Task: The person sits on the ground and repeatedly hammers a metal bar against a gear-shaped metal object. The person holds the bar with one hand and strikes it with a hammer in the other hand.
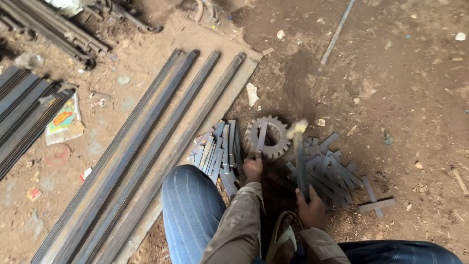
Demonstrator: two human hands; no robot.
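L hand [253, 169] pinches the near end of a short flat steel strip [262, 136] lying lengthwise away across the gear [268, 138] on dirt, R hand [310, 209] fisted round hammer [299, 156], head up/away.

At far left we see a flattened rectangular packet [63, 120] on the dirt ground [415, 88], just beside the stacked dark metal strips [24, 117]; its face shows yellow, green and red-orange over a pale border. A small red-and-white wrapper scrap [86, 173] lies below it.
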